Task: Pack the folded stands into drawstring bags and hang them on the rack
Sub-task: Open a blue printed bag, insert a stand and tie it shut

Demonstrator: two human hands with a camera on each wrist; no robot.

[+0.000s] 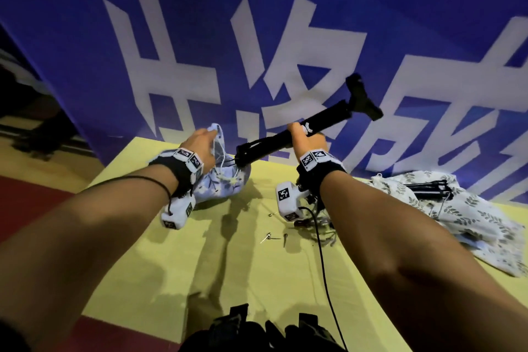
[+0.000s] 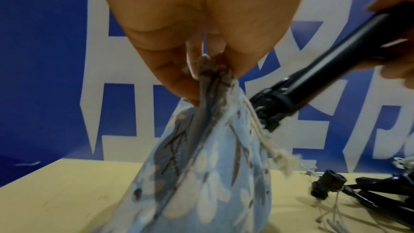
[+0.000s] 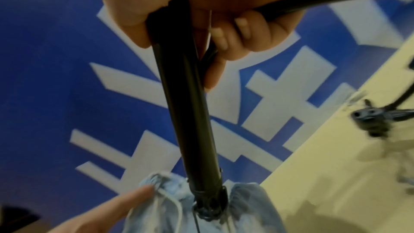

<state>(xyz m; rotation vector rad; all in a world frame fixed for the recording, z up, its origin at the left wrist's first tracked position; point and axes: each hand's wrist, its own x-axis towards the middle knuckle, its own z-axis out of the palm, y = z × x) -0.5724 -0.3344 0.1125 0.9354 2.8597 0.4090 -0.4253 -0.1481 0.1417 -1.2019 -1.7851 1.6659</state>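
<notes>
- Black folded stand (image 1: 300,134): right hand (image 1: 307,138) clamping its tube, foot end just entering pale-blue drawstring bag (image 1: 225,180) on the yellow surface (image 1: 257,280).
- Left hand (image 1: 200,143) pinching the bag rim.
- Risking: foot snagging the cord (image 2: 262,130), mouth collapsing, rim slipping free.

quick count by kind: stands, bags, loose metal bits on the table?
Folded black stands: 2 (one held, one on the leaf-print cloth)
Blue floral drawstring bag: 1
Leaf-print cloth, maybe bags: 1
Loose metal bits: 3
Total: 7
</notes>
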